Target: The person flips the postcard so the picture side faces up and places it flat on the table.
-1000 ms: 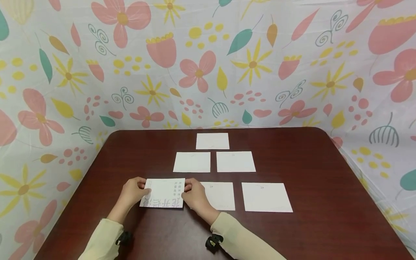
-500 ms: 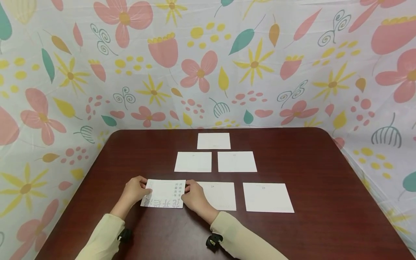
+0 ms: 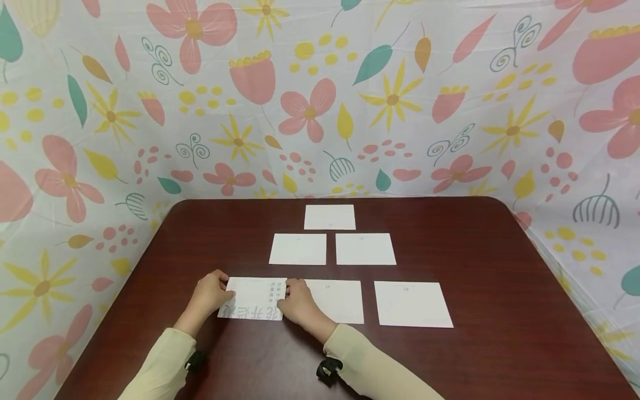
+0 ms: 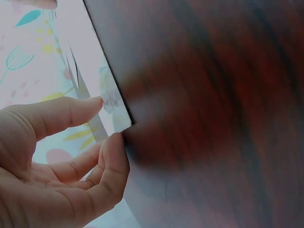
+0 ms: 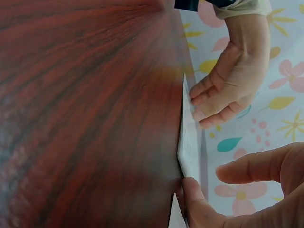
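A white card (image 3: 252, 294) with printed characters lies at the front left of the table, at the left end of the nearest row. My left hand (image 3: 207, 294) pinches its left edge; in the left wrist view the thumb (image 4: 88, 111) lies over the card's face and a curled finger touches the corner. At the right edge is my right hand (image 3: 301, 304), partly covering the neighbouring white card (image 3: 337, 303). The right wrist view shows that hand's index finger (image 5: 192, 187) against the card's edge, while its thumb (image 5: 237, 168) stands off the card.
Another white card (image 3: 414, 304) completes the near row at the right. Two more, a left card (image 3: 298, 249) and a right card (image 3: 365, 249), form the middle row. A single card (image 3: 330, 217) lies farthest back. Flowered cloth (image 3: 320, 111) surrounds the dark table (image 3: 480, 250).
The far edge of the printed card has come down slightly, so it lies flatter. Both hands have stayed at its sides. The whole view has shifted a little.
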A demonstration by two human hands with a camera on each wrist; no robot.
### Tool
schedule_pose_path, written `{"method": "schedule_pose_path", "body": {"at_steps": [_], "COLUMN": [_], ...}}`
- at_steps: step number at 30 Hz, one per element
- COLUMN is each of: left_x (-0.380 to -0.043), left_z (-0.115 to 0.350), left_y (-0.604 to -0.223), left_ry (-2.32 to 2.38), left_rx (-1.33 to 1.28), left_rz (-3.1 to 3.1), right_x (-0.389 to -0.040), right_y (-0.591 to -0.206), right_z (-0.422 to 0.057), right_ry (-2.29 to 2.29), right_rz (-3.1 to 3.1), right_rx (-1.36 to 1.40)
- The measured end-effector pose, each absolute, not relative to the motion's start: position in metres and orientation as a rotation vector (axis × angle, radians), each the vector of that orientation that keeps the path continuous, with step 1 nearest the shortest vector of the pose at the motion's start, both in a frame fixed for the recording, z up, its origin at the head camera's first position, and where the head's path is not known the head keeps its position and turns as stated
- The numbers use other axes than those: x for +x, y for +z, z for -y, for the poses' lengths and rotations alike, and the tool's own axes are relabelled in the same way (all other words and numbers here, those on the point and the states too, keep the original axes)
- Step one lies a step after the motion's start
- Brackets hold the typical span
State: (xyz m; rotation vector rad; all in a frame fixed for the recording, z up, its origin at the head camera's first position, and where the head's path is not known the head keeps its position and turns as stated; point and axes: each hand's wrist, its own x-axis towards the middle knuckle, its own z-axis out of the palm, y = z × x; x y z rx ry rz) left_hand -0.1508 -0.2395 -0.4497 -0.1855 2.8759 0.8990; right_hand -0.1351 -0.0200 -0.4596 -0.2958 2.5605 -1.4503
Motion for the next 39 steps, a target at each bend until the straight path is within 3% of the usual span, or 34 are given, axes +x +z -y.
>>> {"method": "schedule_pose_path", "body": {"at_steps": [23,39], "left_x": [-0.146,-0.130], "left_z": [0.236,0.191], "left_y": [-0.445,-0.422], "left_ry": [0.877,1.249], "left_rx": [-0.173,-0.059], "left_rz": [-2.970,-3.041], "right_x": [-0.134,-0.136], "right_y": [-0.456,-0.436], "right_z": [0.017,-0.040], "right_ry": [-1.572,-1.688], "right_rz": [-2.428,-2.426], "right_rx": [-0.280,-0.387]}}
